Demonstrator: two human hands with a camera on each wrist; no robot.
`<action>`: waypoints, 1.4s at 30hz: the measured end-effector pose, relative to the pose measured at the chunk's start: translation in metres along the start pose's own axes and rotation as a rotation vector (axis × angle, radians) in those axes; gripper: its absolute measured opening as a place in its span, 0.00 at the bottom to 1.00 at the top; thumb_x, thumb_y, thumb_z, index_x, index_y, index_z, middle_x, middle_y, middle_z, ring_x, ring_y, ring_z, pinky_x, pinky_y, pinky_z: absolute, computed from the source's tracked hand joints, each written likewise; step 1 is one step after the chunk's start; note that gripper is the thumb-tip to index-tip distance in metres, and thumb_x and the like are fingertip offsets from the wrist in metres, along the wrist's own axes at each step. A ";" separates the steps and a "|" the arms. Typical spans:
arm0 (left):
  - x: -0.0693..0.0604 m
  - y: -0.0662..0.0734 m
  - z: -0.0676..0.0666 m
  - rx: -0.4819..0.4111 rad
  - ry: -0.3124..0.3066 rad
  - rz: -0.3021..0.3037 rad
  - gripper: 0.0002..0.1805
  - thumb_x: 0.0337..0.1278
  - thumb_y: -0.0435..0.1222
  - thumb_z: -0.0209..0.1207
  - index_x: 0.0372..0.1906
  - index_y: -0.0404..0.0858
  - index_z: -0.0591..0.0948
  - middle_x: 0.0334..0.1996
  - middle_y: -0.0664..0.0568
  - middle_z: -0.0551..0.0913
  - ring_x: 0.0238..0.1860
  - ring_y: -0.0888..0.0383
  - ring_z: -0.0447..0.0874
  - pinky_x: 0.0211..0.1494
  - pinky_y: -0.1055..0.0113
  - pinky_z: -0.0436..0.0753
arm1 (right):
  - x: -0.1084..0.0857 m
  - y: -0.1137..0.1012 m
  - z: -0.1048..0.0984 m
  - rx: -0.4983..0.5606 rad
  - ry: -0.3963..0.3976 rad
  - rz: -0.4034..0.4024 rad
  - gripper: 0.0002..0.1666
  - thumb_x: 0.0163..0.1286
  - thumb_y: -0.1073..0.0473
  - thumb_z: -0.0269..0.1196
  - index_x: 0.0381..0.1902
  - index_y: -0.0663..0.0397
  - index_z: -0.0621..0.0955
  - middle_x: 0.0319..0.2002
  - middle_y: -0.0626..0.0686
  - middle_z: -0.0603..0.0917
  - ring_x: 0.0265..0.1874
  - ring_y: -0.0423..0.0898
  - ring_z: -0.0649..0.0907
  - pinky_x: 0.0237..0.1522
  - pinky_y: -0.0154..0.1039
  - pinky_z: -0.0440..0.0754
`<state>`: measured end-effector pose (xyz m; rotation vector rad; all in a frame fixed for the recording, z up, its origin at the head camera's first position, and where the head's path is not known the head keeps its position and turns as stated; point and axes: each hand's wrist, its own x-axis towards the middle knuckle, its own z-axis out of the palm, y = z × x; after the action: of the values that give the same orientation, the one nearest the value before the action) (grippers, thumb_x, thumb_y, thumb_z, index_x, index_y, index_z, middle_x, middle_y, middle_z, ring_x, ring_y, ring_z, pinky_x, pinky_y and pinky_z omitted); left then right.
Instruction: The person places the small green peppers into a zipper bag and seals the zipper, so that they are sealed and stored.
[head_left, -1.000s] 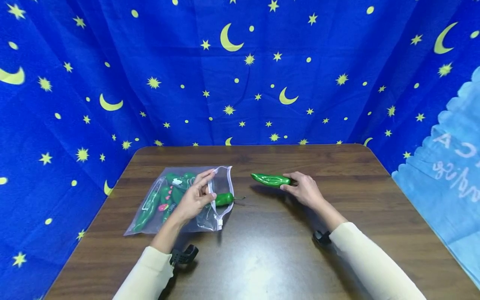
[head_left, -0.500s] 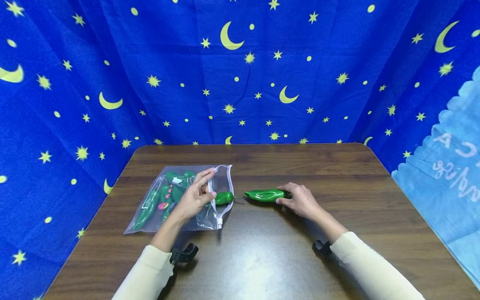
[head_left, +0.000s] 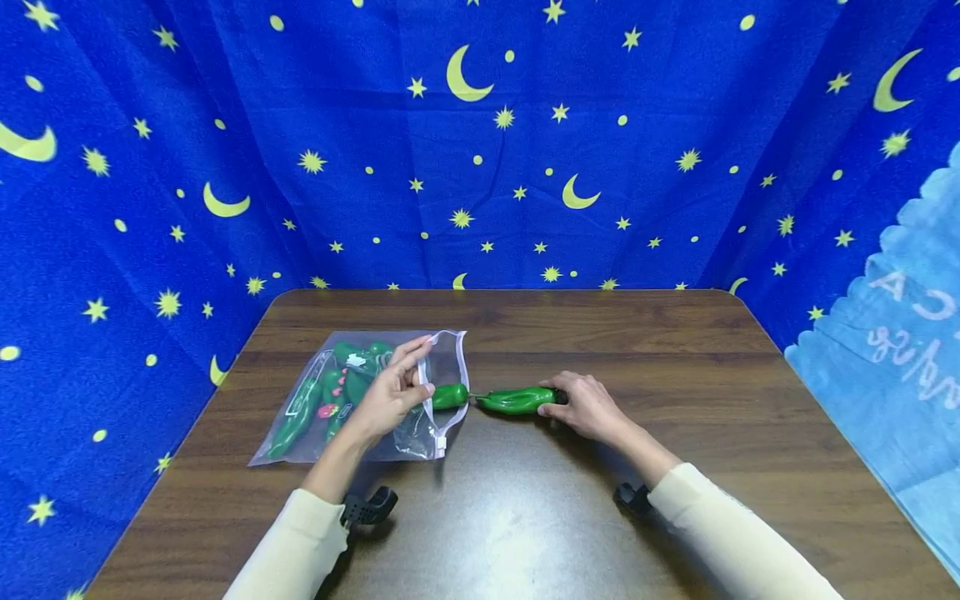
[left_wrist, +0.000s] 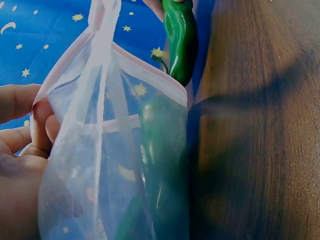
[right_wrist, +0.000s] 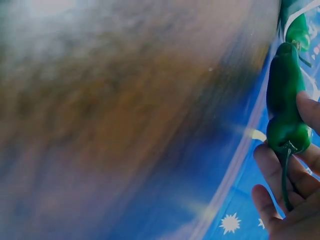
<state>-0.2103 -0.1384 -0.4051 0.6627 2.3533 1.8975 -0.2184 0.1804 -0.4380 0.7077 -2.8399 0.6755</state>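
Observation:
A clear zip bag (head_left: 408,446) with white edging lies on the left of the table, several green peppers inside it. My left hand (head_left: 387,398) pinches the upper edge of its mouth and holds it apart. Just inside the opening sits one green pepper (head_left: 450,397), its stem pointing out to the right. My right hand (head_left: 588,406) grips another green pepper (head_left: 513,401) by its stem end, between thumb and fingers. The tip of that pepper is at the bag's mouth, close to the other's stem. In the right wrist view, its long stem (right_wrist: 285,180) hangs along my palm.
The brown wooden table (head_left: 675,358) carries the bag near its left side. A zip slider (head_left: 440,443) sits at the near corner of the bag's mouth. Blue curtains (head_left: 525,150) with moons and stars rise behind and beside the table.
My right hand has brought its pepper leftward and nearer to me, from beyond the bag's mouth to right at it. The left hand and the bag stay in place.

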 end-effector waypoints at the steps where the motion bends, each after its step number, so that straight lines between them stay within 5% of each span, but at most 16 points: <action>1: 0.000 0.000 0.000 0.000 -0.002 0.001 0.37 0.53 0.21 0.53 0.70 0.27 0.56 0.72 0.44 0.52 0.30 0.69 0.66 0.27 0.80 0.69 | 0.001 -0.001 0.000 -0.003 0.002 -0.003 0.25 0.56 0.49 0.68 0.49 0.54 0.82 0.42 0.53 0.86 0.40 0.51 0.84 0.41 0.49 0.80; 16: 0.001 0.002 0.003 -0.014 0.005 0.010 0.37 0.52 0.20 0.53 0.69 0.25 0.56 0.71 0.42 0.52 0.28 0.69 0.66 0.28 0.81 0.70 | 0.016 -0.023 0.009 0.027 0.000 -0.035 0.26 0.56 0.49 0.68 0.50 0.55 0.82 0.43 0.53 0.86 0.41 0.51 0.84 0.44 0.49 0.79; 27: 0.002 0.002 0.003 -0.028 0.004 0.027 0.37 0.51 0.19 0.53 0.69 0.23 0.56 0.71 0.39 0.51 0.27 0.70 0.66 0.27 0.81 0.69 | 0.023 -0.040 0.020 -0.048 0.037 -0.129 0.25 0.53 0.50 0.70 0.48 0.53 0.83 0.36 0.50 0.84 0.35 0.46 0.81 0.39 0.44 0.77; 36: 0.003 0.002 0.005 -0.010 0.002 0.011 0.37 0.52 0.20 0.54 0.70 0.26 0.56 0.71 0.43 0.53 0.28 0.69 0.66 0.27 0.80 0.69 | 0.034 -0.057 0.028 -0.056 0.032 -0.123 0.24 0.54 0.50 0.69 0.48 0.53 0.82 0.39 0.52 0.84 0.40 0.50 0.82 0.44 0.51 0.78; 42: 0.003 0.000 0.005 -0.013 -0.005 0.012 0.37 0.53 0.20 0.54 0.70 0.26 0.56 0.71 0.44 0.53 0.29 0.69 0.66 0.27 0.80 0.69 | 0.042 -0.070 0.035 -0.047 0.016 -0.116 0.25 0.54 0.49 0.69 0.48 0.54 0.82 0.38 0.51 0.84 0.39 0.48 0.80 0.42 0.46 0.77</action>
<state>-0.2111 -0.1327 -0.4058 0.6808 2.3377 1.9121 -0.2228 0.0919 -0.4319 0.8472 -2.7651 0.5919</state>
